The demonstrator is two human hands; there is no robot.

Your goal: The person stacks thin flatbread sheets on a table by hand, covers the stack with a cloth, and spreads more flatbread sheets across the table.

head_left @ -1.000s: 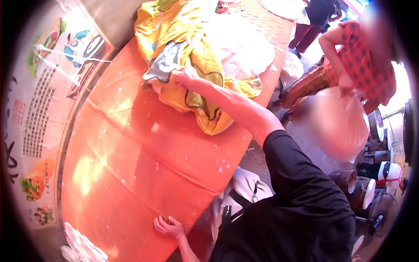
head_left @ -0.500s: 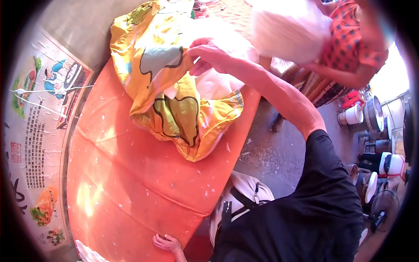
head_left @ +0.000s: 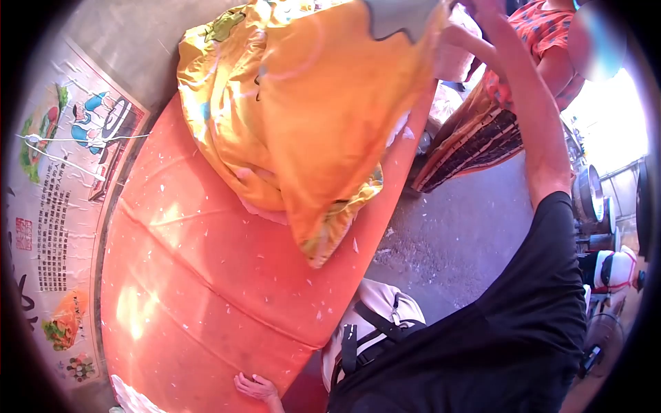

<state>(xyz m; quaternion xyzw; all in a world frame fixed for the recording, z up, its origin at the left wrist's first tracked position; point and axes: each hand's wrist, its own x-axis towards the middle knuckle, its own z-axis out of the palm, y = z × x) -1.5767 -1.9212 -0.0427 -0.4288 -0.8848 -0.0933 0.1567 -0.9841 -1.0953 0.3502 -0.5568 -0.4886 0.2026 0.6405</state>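
Observation:
My right hand (head_left: 480,8) is raised at the top edge of the view, partly cut off. It grips a corner of a shiny yellow-orange patterned cloth (head_left: 337,89), which hangs from it in a wide, blurred sheet. The rest of the cloth lies bunched on the orange-red table cover (head_left: 227,275), its lower tip resting on the cover. At the near end of the table, my left hand (head_left: 255,387) lies on the cover with its fingers stretched out, holding nothing.
A person in a red patterned top (head_left: 530,34) stands at the upper right, an arm close to the cloth. A pale bag (head_left: 385,306) with dark straps sits beside the table. The wall poster (head_left: 76,206) is on the left; pots (head_left: 589,193) are at the right.
My right hand has lifted the cloth's edge up and to the right, spreading it into a sheet. My left hand has barely moved. The other person has straightened, moving a blurred pale thing away.

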